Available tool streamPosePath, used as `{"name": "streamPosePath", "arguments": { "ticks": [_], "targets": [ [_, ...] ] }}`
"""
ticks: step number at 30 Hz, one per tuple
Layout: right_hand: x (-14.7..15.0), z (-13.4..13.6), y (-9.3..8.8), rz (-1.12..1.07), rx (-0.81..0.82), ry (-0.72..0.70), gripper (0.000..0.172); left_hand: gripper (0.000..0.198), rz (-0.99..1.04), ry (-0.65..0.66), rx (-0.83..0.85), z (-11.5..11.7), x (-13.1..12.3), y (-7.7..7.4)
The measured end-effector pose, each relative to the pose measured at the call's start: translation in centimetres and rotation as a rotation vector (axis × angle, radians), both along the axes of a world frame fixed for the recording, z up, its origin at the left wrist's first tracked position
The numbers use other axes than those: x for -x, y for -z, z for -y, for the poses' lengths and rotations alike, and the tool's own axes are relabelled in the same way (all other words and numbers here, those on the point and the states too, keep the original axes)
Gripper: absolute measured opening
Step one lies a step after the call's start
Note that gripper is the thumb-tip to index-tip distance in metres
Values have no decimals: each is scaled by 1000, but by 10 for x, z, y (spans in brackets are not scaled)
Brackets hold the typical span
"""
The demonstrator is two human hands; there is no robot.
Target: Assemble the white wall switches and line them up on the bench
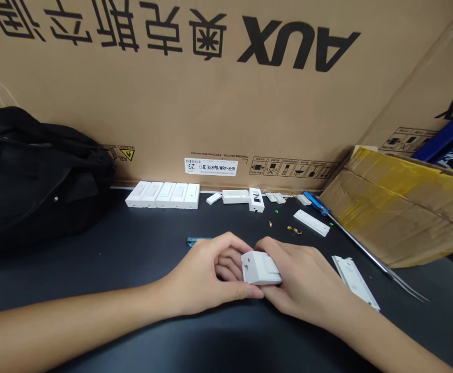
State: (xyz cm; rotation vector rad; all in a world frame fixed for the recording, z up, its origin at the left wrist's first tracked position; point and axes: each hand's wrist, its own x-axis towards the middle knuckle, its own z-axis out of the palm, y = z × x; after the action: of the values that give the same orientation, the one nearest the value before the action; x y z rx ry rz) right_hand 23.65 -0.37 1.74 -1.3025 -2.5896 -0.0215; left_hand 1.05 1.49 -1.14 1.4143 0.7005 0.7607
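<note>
Over the dark table, a white plastic wall switch (260, 268) is held between my two hands, its small end face with a notch turned toward the left. My left hand (214, 272) curls round that end, thumb below and fingers behind it. My right hand (298, 274) wraps the other end and hides part of it. Behind my left hand lies a blue screwdriver-like tool (198, 241), partly covered. Beyond my right hand are small brass pieces (294, 230) and a flat white plate (312, 223). Another white plate (355, 282) lies beside my right forearm.
Several white switches (163, 195) stand in a row against a large cardboard box (172, 114). White housings (236, 196) and small parts lie to their right. A long blue-handled screwdriver (343, 228) and tweezers (405, 285) are near a taped carton (401, 207). A black bag (36, 176) sits left.
</note>
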Motion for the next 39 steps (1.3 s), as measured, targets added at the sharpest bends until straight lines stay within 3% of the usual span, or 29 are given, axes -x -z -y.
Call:
{"name": "streamPosePath", "arguments": {
  "ticks": [4,10,16,21,25,31,36,39],
  "targets": [
    [-2,-2,3,43,52,17,27,56,-67,-43,35,-3,0,-2],
    [-3,-4,3,10,139,26,11,50,-120,-85,53,-2,-2,-5],
    [-2,-4,4,-21,21,-1,10,58,-61,14,-27,-4,1,-3],
    [-2,-5,6,24,-161,-36,16,41,16,50,56,-4,1,-3],
    [-6,-10,8,17,-266,-66,24,40,31,20,38,-3,0,-2],
    [-13,-12,8,-14,-144,-20,36,36,57,15,-34,-3,1,-5],
    [-13,-6,-1,88,-97,-3,28,34,14,29,-80,-1,1,-10],
    [-18,-5,-13,2,80,-52,20,32,-11,-11,-169,2,0,-8]
  ]
}}
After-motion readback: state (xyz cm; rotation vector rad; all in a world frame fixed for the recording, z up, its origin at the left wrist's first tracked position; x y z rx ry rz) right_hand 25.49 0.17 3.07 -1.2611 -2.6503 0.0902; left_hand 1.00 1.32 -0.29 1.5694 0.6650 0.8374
